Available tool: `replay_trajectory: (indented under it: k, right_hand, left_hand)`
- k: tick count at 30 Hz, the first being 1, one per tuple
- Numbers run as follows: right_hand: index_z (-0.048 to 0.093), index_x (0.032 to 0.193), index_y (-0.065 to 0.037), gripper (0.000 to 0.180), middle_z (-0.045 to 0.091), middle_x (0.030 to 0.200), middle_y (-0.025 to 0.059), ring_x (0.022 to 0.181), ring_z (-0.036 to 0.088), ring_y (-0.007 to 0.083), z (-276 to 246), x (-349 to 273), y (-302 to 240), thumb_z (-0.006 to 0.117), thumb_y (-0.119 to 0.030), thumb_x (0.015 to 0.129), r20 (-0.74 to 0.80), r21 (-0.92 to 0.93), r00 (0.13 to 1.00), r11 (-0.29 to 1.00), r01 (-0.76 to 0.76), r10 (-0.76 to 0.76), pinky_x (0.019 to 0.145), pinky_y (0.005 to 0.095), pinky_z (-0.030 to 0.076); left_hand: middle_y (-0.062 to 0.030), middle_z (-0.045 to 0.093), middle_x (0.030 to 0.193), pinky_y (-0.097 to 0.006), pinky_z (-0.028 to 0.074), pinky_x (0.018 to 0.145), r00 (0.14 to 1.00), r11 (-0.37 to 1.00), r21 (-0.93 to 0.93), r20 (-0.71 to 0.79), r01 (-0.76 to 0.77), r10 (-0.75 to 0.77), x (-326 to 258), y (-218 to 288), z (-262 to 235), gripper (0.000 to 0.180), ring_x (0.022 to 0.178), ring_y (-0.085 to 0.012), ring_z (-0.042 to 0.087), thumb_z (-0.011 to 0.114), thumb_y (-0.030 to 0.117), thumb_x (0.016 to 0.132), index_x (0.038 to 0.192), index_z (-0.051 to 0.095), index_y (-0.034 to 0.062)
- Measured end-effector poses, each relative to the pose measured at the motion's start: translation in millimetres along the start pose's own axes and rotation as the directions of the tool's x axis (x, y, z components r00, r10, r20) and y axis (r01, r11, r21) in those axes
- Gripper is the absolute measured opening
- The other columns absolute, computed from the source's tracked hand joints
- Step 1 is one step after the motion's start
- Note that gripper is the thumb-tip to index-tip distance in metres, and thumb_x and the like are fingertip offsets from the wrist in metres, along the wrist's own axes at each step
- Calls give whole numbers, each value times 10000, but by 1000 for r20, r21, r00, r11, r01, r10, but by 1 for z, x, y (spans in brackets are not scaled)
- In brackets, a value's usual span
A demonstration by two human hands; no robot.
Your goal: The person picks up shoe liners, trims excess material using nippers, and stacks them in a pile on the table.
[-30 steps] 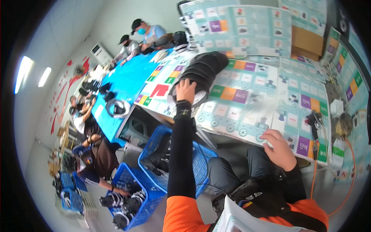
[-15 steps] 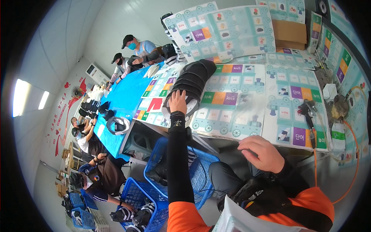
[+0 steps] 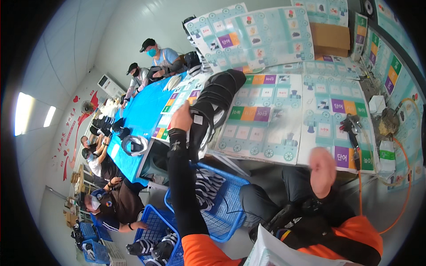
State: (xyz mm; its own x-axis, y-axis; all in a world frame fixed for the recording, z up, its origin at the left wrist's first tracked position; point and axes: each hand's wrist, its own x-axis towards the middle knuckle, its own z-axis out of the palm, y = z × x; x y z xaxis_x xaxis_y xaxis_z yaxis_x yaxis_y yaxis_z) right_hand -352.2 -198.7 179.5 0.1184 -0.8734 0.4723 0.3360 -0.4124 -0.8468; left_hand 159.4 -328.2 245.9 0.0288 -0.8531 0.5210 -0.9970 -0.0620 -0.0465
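Left hand [image 3: 182, 119] clamped on the near end of a black shoe-like piece with white lining [image 3: 213, 104], which lies on the table's patterned mats [image 3: 266, 119] and stretches toward 1 o'clock from the hand. Right hand [image 3: 322, 165] blurred, raised over the table's near edge, holding nothing visible; fingers open or closed: cannot tell. Blue basket [image 3: 228, 208] with striped black-and-white pieces sits at 6 o'clock from the left hand. A tool with an orange hose [image 3: 353, 133] lies at 1 o'clock from the right hand.

Workshop: shared worktable [image 3: 137, 111], parts baskets [image 3: 230, 208]
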Motion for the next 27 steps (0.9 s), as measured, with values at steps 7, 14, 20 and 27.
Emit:
replay_trajectory:
  k: [7,14,20,27]
  right_hand:
    - [662,882,-51,254,639,778,182,704,633,365,50,6,57,706,-281,979,811,-369,477,929,-32,338,670,433,510]
    - [700,1192,-79,315,665,1101,120,1079,629,349,113,2,150,801,-202,921,682,-264,727,953,147,77,945,422,506]
    - [776,964,-74,122,705,910,87,914,677,313,101,-55,226,757,-188,924,690,-324,703,942,90,171,808,414,537]
    - [673,861,-39,153,702,874,137,867,683,377,110,-71,235,719,-162,939,578,-460,764,888,15,287,754,477,526]
  left_hand:
    - [-134,682,947,-450,548,693,963,980,-62,-184,188,-196,-145,92,-105,154,815,-356,705,736,166,935,992,651,51]
    - [-128,684,943,-414,557,688,857,784,-371,68,498,-512,-320,179,-26,189,824,-339,712,771,50,833,989,665,36]
    - [-74,768,1014,-293,510,681,723,546,-497,296,675,-624,-400,185,31,218,864,-155,729,842,142,897,1076,778,35]
    - [-73,753,1000,-306,523,785,750,374,-712,322,594,-577,-426,167,72,125,942,-199,699,773,113,960,1020,795,6]
